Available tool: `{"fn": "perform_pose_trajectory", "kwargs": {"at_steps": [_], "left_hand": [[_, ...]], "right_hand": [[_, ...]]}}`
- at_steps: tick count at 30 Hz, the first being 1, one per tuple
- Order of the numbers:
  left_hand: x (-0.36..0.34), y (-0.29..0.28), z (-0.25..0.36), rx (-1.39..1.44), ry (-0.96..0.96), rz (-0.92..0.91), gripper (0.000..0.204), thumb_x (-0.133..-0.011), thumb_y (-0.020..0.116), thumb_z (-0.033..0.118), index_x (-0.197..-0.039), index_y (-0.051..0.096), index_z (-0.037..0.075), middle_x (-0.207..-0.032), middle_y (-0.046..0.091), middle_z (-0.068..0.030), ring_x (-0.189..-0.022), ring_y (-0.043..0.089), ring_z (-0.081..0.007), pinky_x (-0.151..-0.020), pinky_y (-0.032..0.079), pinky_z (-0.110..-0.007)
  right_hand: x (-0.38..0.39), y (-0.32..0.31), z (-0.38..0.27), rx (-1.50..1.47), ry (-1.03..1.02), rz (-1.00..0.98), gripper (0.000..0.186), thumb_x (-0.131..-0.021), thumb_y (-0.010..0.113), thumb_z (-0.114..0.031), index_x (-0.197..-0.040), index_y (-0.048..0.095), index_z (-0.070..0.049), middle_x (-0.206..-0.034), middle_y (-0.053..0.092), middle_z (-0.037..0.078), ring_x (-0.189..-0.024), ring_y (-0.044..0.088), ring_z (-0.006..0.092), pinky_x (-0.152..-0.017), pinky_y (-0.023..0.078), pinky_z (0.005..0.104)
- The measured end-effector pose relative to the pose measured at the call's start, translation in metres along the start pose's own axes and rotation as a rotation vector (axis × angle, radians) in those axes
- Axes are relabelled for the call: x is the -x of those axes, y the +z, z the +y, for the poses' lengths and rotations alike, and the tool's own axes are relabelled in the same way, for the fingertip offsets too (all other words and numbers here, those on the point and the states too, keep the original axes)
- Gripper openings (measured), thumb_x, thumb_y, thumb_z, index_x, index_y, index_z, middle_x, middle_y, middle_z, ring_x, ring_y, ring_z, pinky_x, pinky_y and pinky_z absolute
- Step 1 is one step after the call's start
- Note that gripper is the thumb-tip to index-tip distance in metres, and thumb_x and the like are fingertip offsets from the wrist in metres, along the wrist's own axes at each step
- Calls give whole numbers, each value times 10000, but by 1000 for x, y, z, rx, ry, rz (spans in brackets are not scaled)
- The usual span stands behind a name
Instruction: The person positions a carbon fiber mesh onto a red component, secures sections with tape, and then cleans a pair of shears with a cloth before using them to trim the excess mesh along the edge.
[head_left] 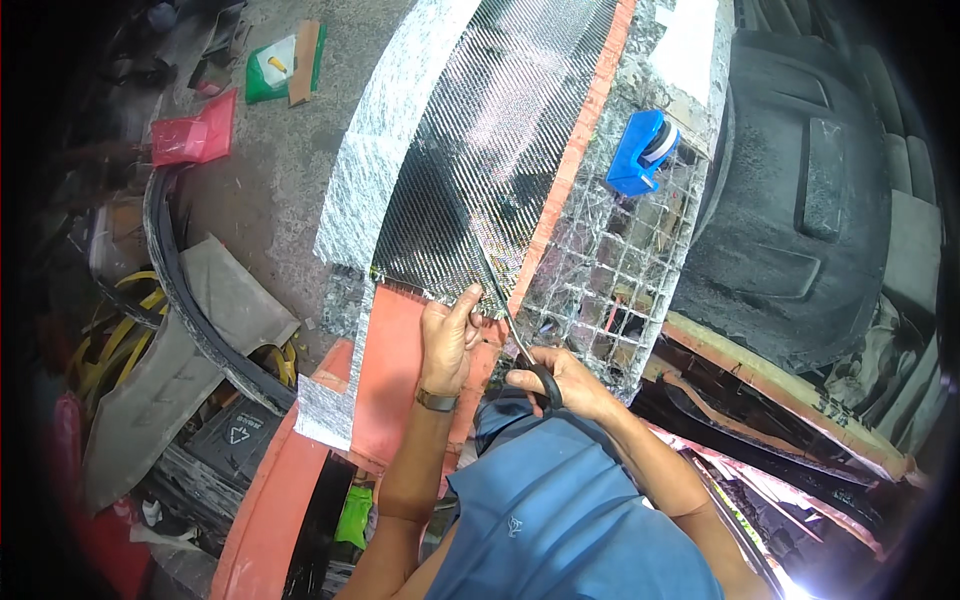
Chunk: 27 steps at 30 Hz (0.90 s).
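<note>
A long strip of black woven carbon-fibre cloth point(440, 205) lies over an orange board or mould point(393, 345), with white fibre matting point(365, 170) along its left side. My left hand point(450, 335) pinches the cloth's near edge between thumb and fingers; a watch is on that wrist. In my right hand point(565, 380) is a pair of scissors point(545, 380) with black handles, my fingers through the loops. Their long blades reach up over the cloth near its right corner, just right of my left hand. Whether the blades are parted is hard to make out.
A blue tape dispenser point(638, 155) stands on a wire-mesh bench top point(600, 255) to the right. Beyond it lies a large black moulded panel point(780, 200). On the left are a curved black strip point(185, 270), a red plastic bag point(197, 130) and a green packet point(265, 80).
</note>
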<state>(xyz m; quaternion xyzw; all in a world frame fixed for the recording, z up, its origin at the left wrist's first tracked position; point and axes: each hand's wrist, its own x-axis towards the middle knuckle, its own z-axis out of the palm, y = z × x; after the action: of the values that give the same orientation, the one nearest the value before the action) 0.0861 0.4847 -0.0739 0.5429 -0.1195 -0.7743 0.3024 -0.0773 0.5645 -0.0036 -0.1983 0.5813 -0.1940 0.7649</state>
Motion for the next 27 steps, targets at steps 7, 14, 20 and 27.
{"fn": "perform_pose_trajectory", "kwargs": {"at_steps": [7,14,20,27], "left_hand": [[0,-1,-1,10,-5,-10,153,-924,664,148,-809,597,72,-623,564,7,-404,379,-18,-368,256,-185],[1,0,0,48,-8,-5,203,-904,692,161,-746,598,74,-588,567,-11,-410,418,-40,-383,287,-195],[1,-2,0,26,-12,-10,220,-906,689,160,-726,588,83,-588,567,-8,-417,426,-39,-385,294,-196],[2,-1,1,33,-12,-13,249,-903,693,164,-696,579,87,-589,573,-13,-415,426,-41,-380,292,-199]], "right_hand": [[-2,-4,8,-16,-11,-58,461,-865,694,-481,-897,603,-30,-659,571,7,-581,604,97,-536,443,242],[-13,0,10,-16,-71,-38,585,-827,676,-596,-950,645,-25,-641,571,14,-559,587,97,-525,424,253],[-15,1,5,-13,-76,-2,550,-816,715,-557,-926,640,-24,-627,543,-4,-516,565,89,-479,401,233],[-13,2,1,-19,-80,14,531,-817,730,-534,-896,632,-18,-611,521,-11,-498,552,85,-455,394,232]]}}
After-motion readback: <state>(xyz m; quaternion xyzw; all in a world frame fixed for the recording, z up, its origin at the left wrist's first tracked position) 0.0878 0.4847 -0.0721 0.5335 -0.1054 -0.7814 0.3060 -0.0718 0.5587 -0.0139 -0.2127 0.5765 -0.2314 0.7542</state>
